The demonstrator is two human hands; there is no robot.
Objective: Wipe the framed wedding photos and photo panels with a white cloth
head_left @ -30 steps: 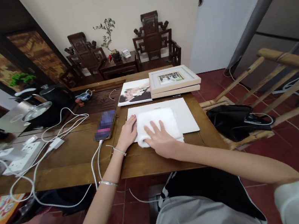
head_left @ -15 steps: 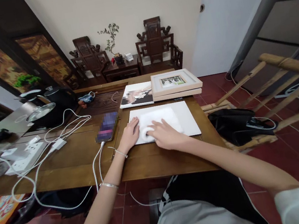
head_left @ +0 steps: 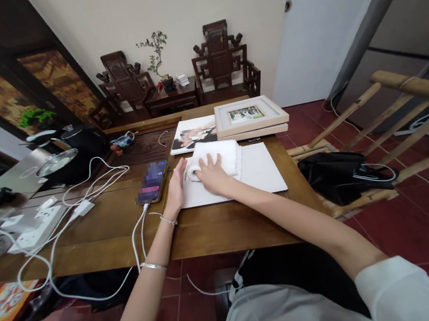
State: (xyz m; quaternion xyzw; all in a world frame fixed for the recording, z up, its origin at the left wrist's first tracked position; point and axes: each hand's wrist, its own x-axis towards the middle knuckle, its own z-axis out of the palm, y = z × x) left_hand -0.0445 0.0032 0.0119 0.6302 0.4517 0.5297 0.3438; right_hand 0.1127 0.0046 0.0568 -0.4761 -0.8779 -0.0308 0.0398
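My right hand (head_left: 214, 176) presses on a folded white towel (head_left: 230, 155), with its fingers spread over the top and the thumb at the rolled left fold. Under the towel lies a flat white board (head_left: 263, 171), its right part bare. The towel covers the board's upper left part and reaches its far edge. Along the board's left edge stands my left hand (head_left: 176, 186), tipped on its side, fingers straight and holding nothing.
Left of my hands lies a phone (head_left: 153, 181) on a charging cable. Behind the board are a photo print (head_left: 189, 134) and stacked picture frames (head_left: 250, 116). A power strip (head_left: 39, 228), loose cables and a lidded pot (head_left: 56, 164) occupy the left; a bamboo chair (head_left: 407, 133) stands right.
My right hand has slid the towel left and away from me over the board. My left hand has shifted left and turned from lying on the board onto its side.
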